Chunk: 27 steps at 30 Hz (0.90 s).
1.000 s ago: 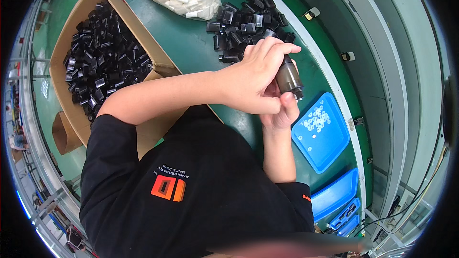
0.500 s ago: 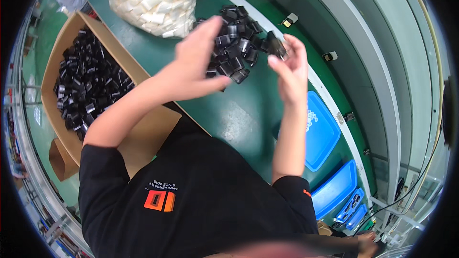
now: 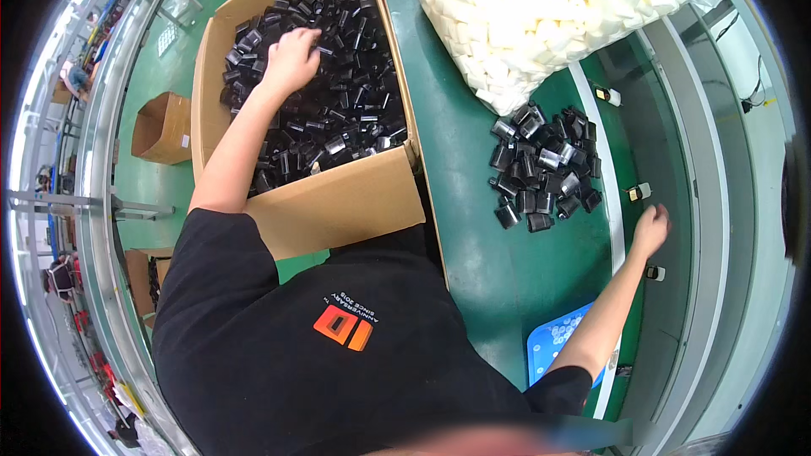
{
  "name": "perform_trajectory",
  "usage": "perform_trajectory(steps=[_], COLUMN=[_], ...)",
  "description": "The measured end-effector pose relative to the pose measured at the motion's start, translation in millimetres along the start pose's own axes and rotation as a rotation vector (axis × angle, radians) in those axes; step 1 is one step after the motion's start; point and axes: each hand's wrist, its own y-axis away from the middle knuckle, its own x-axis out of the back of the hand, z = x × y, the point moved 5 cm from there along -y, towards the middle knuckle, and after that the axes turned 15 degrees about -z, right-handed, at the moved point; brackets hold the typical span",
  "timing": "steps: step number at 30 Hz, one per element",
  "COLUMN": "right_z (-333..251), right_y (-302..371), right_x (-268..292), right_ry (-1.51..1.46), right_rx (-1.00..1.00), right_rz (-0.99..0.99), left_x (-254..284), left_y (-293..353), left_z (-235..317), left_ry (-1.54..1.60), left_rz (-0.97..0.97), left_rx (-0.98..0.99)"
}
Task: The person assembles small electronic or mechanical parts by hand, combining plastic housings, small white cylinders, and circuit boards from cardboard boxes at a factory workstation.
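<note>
My left hand [image 3: 293,61] reaches into a cardboard box [image 3: 342,218] heaped with small black plastic housings [image 3: 334,105]. Its thumb and forefinger are apart just above the pieces, and no piece shows in its grip. Out to the right, my right hand [image 3: 652,230] hangs over the grey conveyor belt [image 3: 676,304], fingers curled together; what they hold, if anything, is hidden. On the green tabletop [image 3: 473,270], between my arms, lies a pile of the same black housings [image 3: 547,165]. Close to my right hand, a small part with a white end [image 3: 639,192] rests along the belt's edge.
A clear bag of cream-coloured blocks [image 3: 541,17] stands at the far end of the tabletop. Under my right forearm is a blue tray [image 3: 541,355] with small clear rings. More white-ended parts [image 3: 608,96] line the belt. Another open carton [image 3: 163,128] sits on the floor at left.
My view has swung left. My left hand has gone from beside the pile into the box. My right hand, which held a black housing near the pile, has moved out over the belt.
</note>
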Motion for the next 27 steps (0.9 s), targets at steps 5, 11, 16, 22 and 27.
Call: perform_trajectory(steps=[5, 11, 16, 22, 27], right_z=[23.4, 3.4, -94.2, -164.5, -186.4], right_y=[-22.8, -5.0, 51.0, 143.9, 176.0], right_x=[-68.9, -57.1, 4.4, 45.4, 40.6], right_ry=[-0.076, -0.418, -1.259, -1.572, -1.940], right_rx=[-0.432, -0.346, -0.106, 0.212, 0.344], right_rz=[-0.129, 0.011, 0.114, 0.056, -0.211], left_x=[-49.4, -48.3, -53.5, -48.4, -38.7], left_y=[-36.3, -92.4, -107.1, -116.5, -96.8], left_z=[12.1, 8.5, -9.2, -3.1, -0.2], left_ry=[0.041, 0.116, 0.115, 0.070, 0.271], left_rz=[-0.109, -0.038, -0.019, 0.056, 0.317], left_rx=[-0.064, 0.076, 0.274, 0.325, -0.128])
